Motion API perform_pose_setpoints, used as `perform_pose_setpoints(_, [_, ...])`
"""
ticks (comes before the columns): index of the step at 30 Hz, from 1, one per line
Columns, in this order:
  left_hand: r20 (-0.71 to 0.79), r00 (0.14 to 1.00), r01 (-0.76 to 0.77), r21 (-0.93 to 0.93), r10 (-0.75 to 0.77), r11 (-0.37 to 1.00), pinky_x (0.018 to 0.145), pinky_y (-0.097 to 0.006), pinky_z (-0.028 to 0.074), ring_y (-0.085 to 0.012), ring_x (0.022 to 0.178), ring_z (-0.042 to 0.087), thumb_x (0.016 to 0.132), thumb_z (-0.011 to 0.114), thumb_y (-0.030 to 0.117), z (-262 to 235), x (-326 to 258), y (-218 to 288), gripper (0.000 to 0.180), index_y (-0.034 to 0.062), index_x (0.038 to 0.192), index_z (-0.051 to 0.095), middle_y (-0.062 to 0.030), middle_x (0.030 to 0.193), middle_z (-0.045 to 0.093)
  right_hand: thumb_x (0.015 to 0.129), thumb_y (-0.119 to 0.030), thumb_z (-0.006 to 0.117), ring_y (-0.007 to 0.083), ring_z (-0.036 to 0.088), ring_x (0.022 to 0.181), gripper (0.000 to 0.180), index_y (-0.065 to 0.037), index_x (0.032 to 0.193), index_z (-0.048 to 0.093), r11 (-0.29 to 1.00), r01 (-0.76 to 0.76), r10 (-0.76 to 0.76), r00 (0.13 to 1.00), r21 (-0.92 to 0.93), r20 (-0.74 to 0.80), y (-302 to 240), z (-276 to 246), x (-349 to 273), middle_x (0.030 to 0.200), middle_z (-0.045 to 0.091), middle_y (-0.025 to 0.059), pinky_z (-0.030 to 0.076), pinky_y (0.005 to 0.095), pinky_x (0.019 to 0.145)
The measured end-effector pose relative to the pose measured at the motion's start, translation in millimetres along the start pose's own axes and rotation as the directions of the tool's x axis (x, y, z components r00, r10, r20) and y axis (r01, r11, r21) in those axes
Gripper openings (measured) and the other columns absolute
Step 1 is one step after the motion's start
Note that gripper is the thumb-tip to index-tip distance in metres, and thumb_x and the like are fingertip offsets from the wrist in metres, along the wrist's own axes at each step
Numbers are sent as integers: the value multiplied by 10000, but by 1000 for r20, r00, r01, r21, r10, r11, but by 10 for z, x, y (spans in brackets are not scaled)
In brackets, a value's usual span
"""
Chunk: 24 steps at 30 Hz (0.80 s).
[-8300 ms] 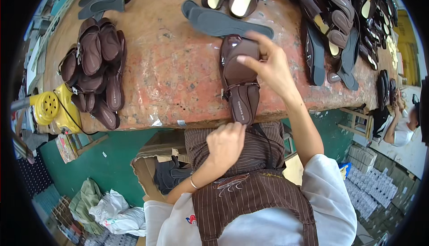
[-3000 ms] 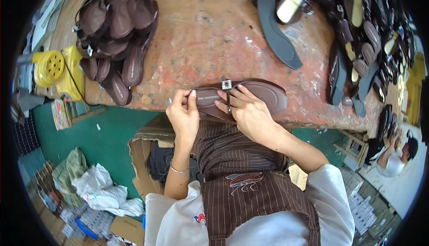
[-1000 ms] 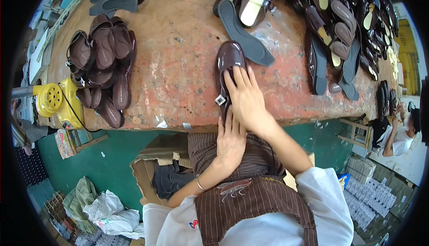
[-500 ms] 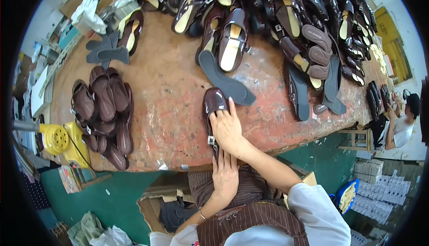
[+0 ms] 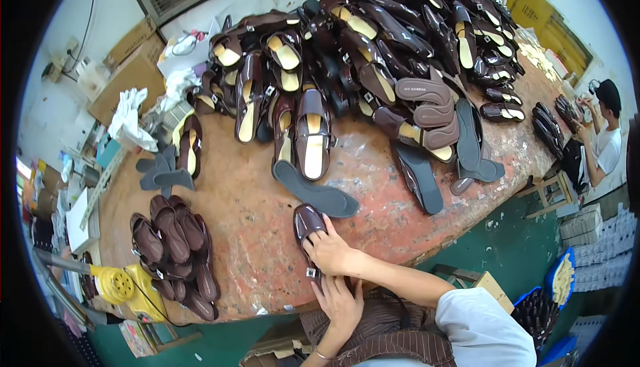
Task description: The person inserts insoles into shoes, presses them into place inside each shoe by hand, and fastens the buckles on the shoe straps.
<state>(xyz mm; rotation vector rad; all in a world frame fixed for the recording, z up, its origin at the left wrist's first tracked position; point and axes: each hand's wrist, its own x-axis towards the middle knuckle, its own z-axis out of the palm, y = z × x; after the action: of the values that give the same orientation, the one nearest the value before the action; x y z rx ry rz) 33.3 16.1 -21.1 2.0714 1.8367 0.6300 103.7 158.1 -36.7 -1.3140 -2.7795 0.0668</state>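
Note:
A glossy dark brown shoe with a square buckle lies near the table's front edge, toe pointing away from me. My right hand grips it, fingers reaching into its opening and another finger along its right side. At the heel end, my left hand touches the shoe with fingers stretched out and thumb apart. The heel and whatever lies inside are mostly hidden by my hands. Just beyond the toe rests a dark grey sole. Behind that sole stands an open-backed brown shoe with a pale insole.
Stacked brown insoles lie left on the table. Farther left are grey soles and a yellow machine. A large heap of brown shoes covers the back. Brown insoles lie right; another person sits far right.
The view has tilted up, so the table, shoe and hands sit lower in the picture. My left thumb now stands apart from its fingers; my right hand stays on the shoe.

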Motion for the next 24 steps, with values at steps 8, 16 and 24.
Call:
perform_pose_setpoints(8, [299, 829, 396, -911, -473, 119, 964, -534, 550, -384, 1118, 663, 888, 602, 81, -830, 434, -640, 319, -15, 1192, 612, -246, 1283, 642, 911, -173, 650, 383, 649, 1132, 313, -62, 1198, 707, 627, -390, 640, 751, 674, -161, 638, -549, 67, 1143, 717, 185, 521, 444, 945])
perform_pose_setpoints(16, [288, 920, -66, -555, -266, -830, 1074, -581, 460, -367, 1240, 610, 958, 576, 313, -1276, 563, -935, 430, 35, 1279, 642, -188, 1344, 643, 780, -221, 824, 392, 451, 1370, 747, -21, 1424, 502, 804, -451, 541, 825, 387, -164, 530, -11, 59, 1471, 492, 223, 371, 517, 1119])
perform_pose_setpoints(24, [222, 939, -68, -631, -264, -773, 1031, -505, 494, -286, 1187, 647, 986, 549, 319, -1295, 487, -914, 394, 64, 1256, 680, -133, 1335, 666, 715, -159, 866, 367, 497, 1297, 760, -40, 1397, 553, 781, -460, 538, 839, 422, -80, 473, -193, -168, 1412, 526, 185, 422, 470, 1058])
